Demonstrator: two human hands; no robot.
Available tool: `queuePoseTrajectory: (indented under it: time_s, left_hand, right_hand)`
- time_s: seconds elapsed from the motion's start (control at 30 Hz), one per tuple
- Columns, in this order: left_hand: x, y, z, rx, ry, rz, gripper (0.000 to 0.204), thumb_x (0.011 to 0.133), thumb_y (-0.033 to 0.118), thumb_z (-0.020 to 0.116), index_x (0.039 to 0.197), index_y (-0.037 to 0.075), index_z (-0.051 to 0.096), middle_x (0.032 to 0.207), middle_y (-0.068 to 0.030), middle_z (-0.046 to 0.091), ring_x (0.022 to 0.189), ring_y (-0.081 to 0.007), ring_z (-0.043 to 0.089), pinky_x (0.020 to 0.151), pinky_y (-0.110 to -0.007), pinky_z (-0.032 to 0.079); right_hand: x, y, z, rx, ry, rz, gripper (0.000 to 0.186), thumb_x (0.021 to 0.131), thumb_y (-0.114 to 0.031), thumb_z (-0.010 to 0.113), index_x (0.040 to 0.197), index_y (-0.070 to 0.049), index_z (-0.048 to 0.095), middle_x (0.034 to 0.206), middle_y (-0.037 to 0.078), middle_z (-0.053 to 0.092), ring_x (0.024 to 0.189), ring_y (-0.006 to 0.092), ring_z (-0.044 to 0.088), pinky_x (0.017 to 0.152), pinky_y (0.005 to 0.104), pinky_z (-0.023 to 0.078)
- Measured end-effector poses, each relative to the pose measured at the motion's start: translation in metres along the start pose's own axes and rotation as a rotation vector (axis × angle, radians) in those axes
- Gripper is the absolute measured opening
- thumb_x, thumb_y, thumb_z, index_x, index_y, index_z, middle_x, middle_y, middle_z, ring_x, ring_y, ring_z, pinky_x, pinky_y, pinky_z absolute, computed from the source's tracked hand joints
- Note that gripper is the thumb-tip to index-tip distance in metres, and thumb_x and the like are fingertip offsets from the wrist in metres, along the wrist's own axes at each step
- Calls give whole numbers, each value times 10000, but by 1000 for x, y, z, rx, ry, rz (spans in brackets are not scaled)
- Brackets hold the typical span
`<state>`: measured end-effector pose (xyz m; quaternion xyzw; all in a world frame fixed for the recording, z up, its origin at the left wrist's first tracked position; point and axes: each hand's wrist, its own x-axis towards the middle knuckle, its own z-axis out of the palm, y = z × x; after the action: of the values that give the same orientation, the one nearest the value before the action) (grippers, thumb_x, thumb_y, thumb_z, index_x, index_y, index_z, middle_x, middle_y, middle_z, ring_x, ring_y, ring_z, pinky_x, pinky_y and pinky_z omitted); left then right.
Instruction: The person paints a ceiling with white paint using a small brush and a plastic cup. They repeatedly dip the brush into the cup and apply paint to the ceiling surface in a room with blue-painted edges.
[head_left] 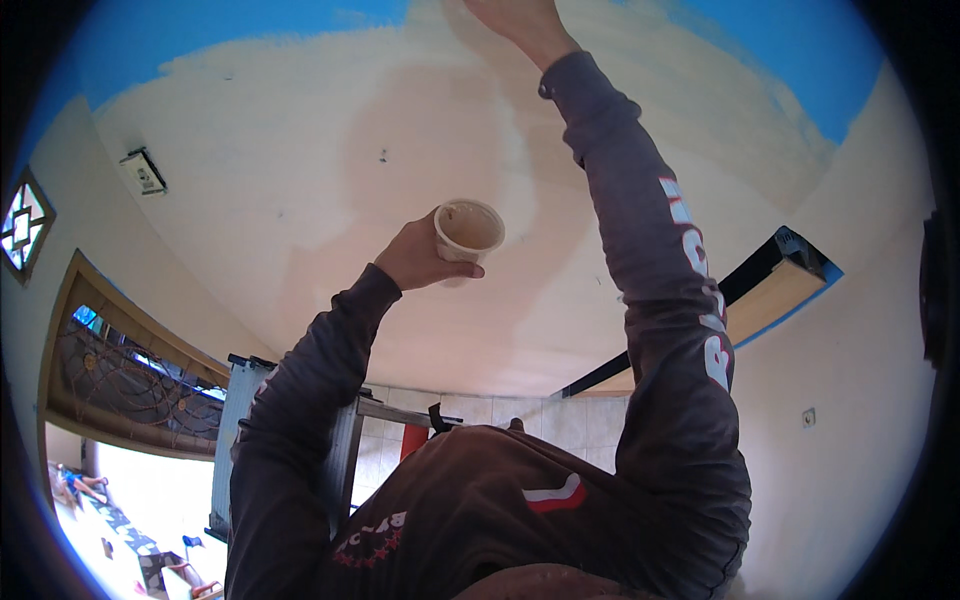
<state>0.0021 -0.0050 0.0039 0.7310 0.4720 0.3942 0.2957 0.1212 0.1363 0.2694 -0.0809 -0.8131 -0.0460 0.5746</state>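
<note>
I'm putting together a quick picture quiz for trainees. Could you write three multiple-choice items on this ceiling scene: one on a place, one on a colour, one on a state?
1. Where is the small cup?
A. In the left hand, raised toward the ceiling
B. On a shelf
C. On the floor

2. What colour is the ceiling's outer edge?
A. Green
B. Blue
C. Red

3. How does the right arm stand?
A. Hanging down
B. Folded across the chest
C. Stretched up to the ceiling

Answers:
1 A, the left hand's fingers wrap the cup's side.
2 B, blue borders the cream middle.
3 C, the sleeve runs upward and the right hand meets the ceiling at the picture's top edge.
</note>
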Motion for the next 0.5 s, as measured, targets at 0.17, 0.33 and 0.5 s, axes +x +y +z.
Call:
queuePoseTrajectory:
  time_s: [0.17, 0.33, 0.5]
  left_hand:
    - [3, 6, 2, 6, -27, -5, 878, 667, 424, 918, 1355, 49, 522, 1225, -121, 673, 1134, -273, 652, 987, -393, 528]
    - [0, 13, 0, 27, -37, -61, 850, 677, 367, 914, 1360, 45, 524, 1243, -118, 664, 1152, -266, 640, 998, -386, 517]
    - [3, 1, 4, 58, 4, -10, 877, 662, 420, 917, 1353, 49, 524, 1241, -115, 667, 1146, -277, 647, 991, -386, 525]
  right_hand:
    - [10, 35, -12, -37, -49, 62, 208, 860, -124, 681, 1028, -19, 746, 889, 176, 741, 762, 253, 702, 700, 345, 538]
    - [12, 48, -42, -136, -37, 97, 196, 856, -160, 700, 977, -20, 766, 872, 145, 751, 771, 216, 698, 716, 343, 541]
    - [3, 51, -107, -139, -62, 256, 186, 847, -171, 718, 959, -35, 779, 860, 86, 759, 799, 169, 690, 753, 325, 544]
